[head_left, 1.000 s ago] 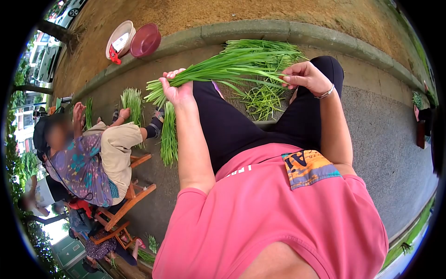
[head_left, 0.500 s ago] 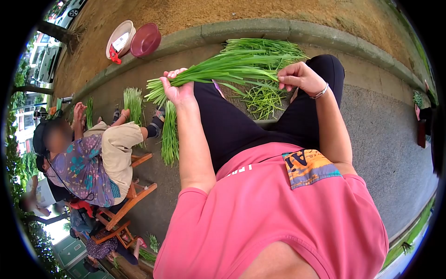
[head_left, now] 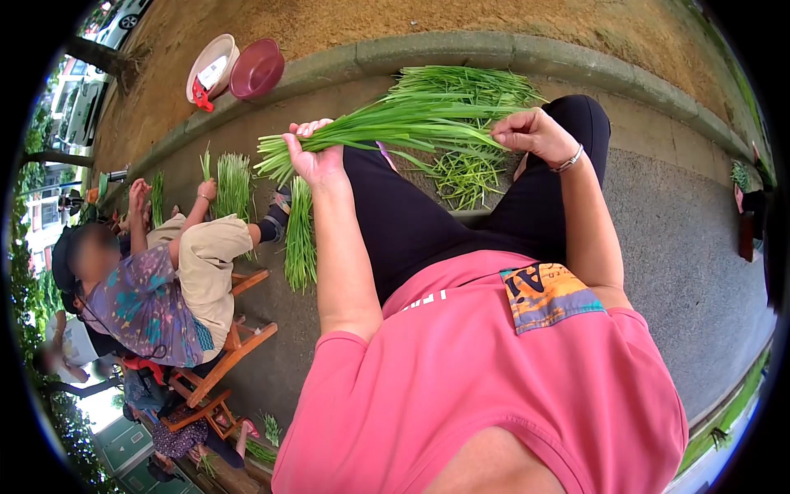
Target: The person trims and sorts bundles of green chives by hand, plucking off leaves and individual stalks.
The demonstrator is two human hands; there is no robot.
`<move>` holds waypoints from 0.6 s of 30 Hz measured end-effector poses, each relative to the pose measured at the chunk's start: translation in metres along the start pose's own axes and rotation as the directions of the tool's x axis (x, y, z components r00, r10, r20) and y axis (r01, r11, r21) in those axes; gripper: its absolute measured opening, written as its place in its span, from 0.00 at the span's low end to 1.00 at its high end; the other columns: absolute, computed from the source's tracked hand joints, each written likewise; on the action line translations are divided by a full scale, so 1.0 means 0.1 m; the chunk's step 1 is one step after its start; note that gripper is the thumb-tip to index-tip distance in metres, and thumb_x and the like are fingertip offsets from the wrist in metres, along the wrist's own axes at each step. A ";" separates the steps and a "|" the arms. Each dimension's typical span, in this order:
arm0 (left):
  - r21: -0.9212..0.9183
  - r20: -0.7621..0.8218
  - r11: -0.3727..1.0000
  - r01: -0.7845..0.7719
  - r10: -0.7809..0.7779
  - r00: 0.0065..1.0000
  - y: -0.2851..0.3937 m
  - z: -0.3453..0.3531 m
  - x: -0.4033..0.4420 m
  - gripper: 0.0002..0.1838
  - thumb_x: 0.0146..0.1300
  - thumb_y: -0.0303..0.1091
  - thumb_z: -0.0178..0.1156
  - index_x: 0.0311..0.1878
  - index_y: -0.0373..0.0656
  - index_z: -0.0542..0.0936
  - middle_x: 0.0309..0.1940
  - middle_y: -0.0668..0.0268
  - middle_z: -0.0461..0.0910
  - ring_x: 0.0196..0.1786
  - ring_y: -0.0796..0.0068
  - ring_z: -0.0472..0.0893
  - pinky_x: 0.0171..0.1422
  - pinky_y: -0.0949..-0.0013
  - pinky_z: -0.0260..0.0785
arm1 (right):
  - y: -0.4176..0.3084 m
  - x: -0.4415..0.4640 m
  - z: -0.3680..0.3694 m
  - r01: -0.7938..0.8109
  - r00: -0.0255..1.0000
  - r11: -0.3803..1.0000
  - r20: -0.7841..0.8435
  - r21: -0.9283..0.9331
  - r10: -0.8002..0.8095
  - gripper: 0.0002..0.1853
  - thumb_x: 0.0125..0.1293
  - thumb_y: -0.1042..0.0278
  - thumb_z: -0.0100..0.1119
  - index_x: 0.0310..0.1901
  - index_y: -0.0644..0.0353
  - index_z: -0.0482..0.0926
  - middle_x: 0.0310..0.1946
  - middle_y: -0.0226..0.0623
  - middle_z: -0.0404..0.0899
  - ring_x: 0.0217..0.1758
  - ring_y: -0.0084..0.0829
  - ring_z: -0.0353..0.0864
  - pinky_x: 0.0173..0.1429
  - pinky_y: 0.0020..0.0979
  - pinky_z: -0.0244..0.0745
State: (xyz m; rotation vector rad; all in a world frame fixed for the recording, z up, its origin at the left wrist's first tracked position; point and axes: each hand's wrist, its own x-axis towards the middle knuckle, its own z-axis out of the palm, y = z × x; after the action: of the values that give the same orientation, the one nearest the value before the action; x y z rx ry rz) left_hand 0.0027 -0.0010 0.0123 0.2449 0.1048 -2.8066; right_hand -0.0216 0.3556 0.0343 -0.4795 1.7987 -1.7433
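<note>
A bunch of long, flat-leaved garlic chives (head_left: 411, 123) stretches across in front of my knees, its pale stem ends to the left. My left hand (head_left: 319, 158) is wrapped round the bunch near those ends. At the leaf tips on the right, my right hand (head_left: 536, 136) pinches some of the chive leaves between thumb and fingers. Below the held bunch, a loose pile of chives (head_left: 469, 177) lies on the ground between my legs, and more chives (head_left: 465, 81) spread beyond it toward the curb. Another bundle of chives (head_left: 300, 239) rests on the pavement left of my left forearm.
A concrete curb (head_left: 436, 51) runs along the far side, with bare soil behind it. A white basin (head_left: 212, 62) holding something red and a maroon basin (head_left: 257, 69) stand there. To the left a co-worker (head_left: 148, 296) sits on a wooden stool (head_left: 234, 354) beside upright chives (head_left: 233, 185).
My hands and the held bunch have hardly moved. My right fingers have closed in slightly at the leaf tips. The co-worker's near hand has lifted a few chives.
</note>
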 end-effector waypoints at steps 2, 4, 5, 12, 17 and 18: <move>-0.005 0.025 1.000 0.011 -0.011 1.000 0.02 -0.04 0.03 0.18 0.65 0.45 0.43 0.28 0.42 0.71 0.17 0.71 0.65 0.23 0.75 0.66 0.38 0.66 0.59 | 0.06 0.05 -0.03 0.040 0.999 0.997 0.025 -0.066 -0.038 0.08 0.57 0.69 0.60 0.35 0.66 0.80 0.27 0.25 0.78 0.30 0.14 0.73 0.37 0.18 0.69; -0.003 0.022 1.000 0.009 -0.009 1.000 0.02 -0.02 0.04 0.18 0.65 0.45 0.43 0.28 0.41 0.71 0.17 0.71 0.66 0.23 0.75 0.66 0.38 0.66 0.59 | 0.07 0.07 -0.04 0.053 0.998 0.995 0.050 -0.090 -0.049 0.08 0.58 0.69 0.59 0.35 0.65 0.79 0.28 0.25 0.78 0.30 0.13 0.72 0.37 0.17 0.68; -0.001 0.020 1.000 0.006 -0.006 1.000 0.02 -0.03 0.05 0.18 0.65 0.45 0.43 0.29 0.41 0.71 0.17 0.71 0.66 0.23 0.75 0.66 0.38 0.66 0.59 | 0.08 0.10 -0.04 0.068 0.995 0.991 0.074 -0.113 -0.060 0.08 0.58 0.69 0.59 0.35 0.65 0.79 0.29 0.24 0.78 0.31 0.13 0.71 0.38 0.17 0.68; 0.032 0.009 0.999 -0.022 0.022 1.000 0.05 -0.06 0.11 0.18 0.65 0.45 0.43 0.29 0.41 0.71 0.17 0.70 0.66 0.23 0.75 0.66 0.37 0.66 0.60 | 0.22 0.22 0.03 -0.038 0.999 0.999 0.029 0.033 0.037 0.10 0.58 0.69 0.58 0.39 0.64 0.76 0.26 0.25 0.75 0.28 0.14 0.69 0.34 0.18 0.65; 0.101 0.015 0.995 -0.011 0.010 1.000 0.02 -0.10 0.11 0.19 0.65 0.48 0.43 0.29 0.43 0.73 0.17 0.70 0.67 0.23 0.75 0.67 0.35 0.67 0.62 | 0.36 0.34 0.12 -0.066 0.907 0.972 -0.392 0.226 0.153 0.09 0.58 0.70 0.58 0.37 0.65 0.76 0.22 0.26 0.73 0.19 0.15 0.66 0.23 0.19 0.63; 0.101 0.015 0.995 -0.011 0.010 1.000 0.02 -0.11 0.12 0.19 0.65 0.48 0.43 0.29 0.43 0.73 0.17 0.70 0.67 0.23 0.75 0.67 0.35 0.67 0.62 | 0.42 0.37 0.10 -0.033 0.903 0.967 -0.408 0.251 0.137 0.08 0.57 0.70 0.58 0.37 0.65 0.76 0.22 0.26 0.73 0.18 0.16 0.66 0.22 0.19 0.63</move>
State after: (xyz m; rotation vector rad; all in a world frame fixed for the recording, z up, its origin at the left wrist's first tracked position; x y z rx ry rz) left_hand -0.0058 -0.0058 -0.0004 0.2476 -0.0418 -2.8061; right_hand -0.0378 0.3285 -0.0127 0.0894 1.8175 -2.0833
